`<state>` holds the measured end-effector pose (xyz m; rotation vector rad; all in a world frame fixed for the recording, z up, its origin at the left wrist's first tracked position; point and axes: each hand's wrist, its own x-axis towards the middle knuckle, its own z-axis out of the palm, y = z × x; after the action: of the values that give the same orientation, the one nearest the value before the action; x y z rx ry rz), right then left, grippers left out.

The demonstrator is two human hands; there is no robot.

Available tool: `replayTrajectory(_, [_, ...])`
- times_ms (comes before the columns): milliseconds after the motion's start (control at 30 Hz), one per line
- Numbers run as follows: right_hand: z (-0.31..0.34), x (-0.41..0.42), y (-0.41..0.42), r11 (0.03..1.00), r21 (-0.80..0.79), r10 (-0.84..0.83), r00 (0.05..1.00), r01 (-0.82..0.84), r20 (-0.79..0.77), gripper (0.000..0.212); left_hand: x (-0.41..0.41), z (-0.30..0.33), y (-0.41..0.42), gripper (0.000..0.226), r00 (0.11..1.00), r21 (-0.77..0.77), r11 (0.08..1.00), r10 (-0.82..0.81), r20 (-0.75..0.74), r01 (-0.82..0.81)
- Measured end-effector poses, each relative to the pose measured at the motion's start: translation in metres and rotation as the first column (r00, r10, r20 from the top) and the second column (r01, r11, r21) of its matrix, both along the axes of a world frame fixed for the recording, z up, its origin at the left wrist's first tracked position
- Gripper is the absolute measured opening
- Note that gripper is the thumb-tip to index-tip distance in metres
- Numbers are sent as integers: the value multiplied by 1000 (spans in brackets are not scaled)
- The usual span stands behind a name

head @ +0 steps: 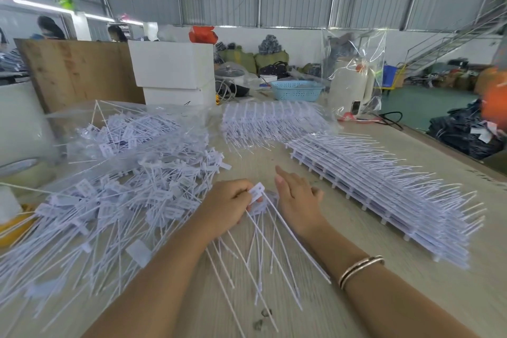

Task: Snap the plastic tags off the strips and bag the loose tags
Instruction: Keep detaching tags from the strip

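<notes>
While left hand (229, 204) grips tags (256, 195) | right hand (297, 195) open beside

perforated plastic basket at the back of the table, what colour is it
Light blue plastic basket, seen in the head view.

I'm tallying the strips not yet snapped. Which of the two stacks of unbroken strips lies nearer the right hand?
The long stack along the table's right side, just beyond the open right hand. The other stack lies farther back, partly under clear plastic.

left hand (229, 204) curled, right hand (297, 195) open
</notes>
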<state>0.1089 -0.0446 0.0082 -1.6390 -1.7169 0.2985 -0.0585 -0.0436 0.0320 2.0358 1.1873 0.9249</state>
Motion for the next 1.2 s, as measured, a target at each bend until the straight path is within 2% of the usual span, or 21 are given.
replayTrajectory(100, [5,-2,-6,994,30,112,981,-109,-155,39,5,-2,-1,27,995,73,997,8,-95,-1])
replayTrajectory(167, [10,-3,-9,988,74,144,983,-136,-113,30,7,-3,0,19,995,101,995,6,-99,4])
replayTrajectory(233, [12,0,-10,982,98,172,977,-160,-128,30,7,-3,1,17,999,105,994,12,-49,-7])
replayTrajectory(333, [13,4,-10,979,134,195,900,-154,-389,27,4,-3,3,6,997,141,989,51,-59,-43])
replayTrajectory(433, [13,7,-11,980,154,191,818,-127,-543,29,-1,-6,7,24,986,164,984,89,-142,-65])
replayTrajectory(500, [13,8,-11,974,162,221,799,-156,-559,29,-2,-7,8,33,980,146,988,85,-180,-59])
replayTrajectory(600, [14,8,-12,941,116,326,760,-318,-563,19,-2,-6,6,36,978,153,988,68,-200,-37])
replayTrajectory(700, [11,7,-10,934,30,322,806,-355,-497,20,1,-5,3,40,964,205,978,91,-250,-39])
replayTrajectory(800, [9,7,-10,928,30,339,811,-371,-477,17,4,-5,2,41,967,205,979,66,-246,-14])
replayTrajectory(933, [13,8,-11,928,25,335,800,-373,-498,20,5,-3,4,38,989,190,982,32,-142,-5])
replayTrajectory(1033, [15,3,-12,934,129,352,796,-333,-493,22,7,-2,3,36,1000,105,994,9,-7,-8])
replayTrajectory(1200, [15,-4,-15,928,275,373,660,-253,-652,21,22,7,-2,34,977,25,1000,9,213,-15])
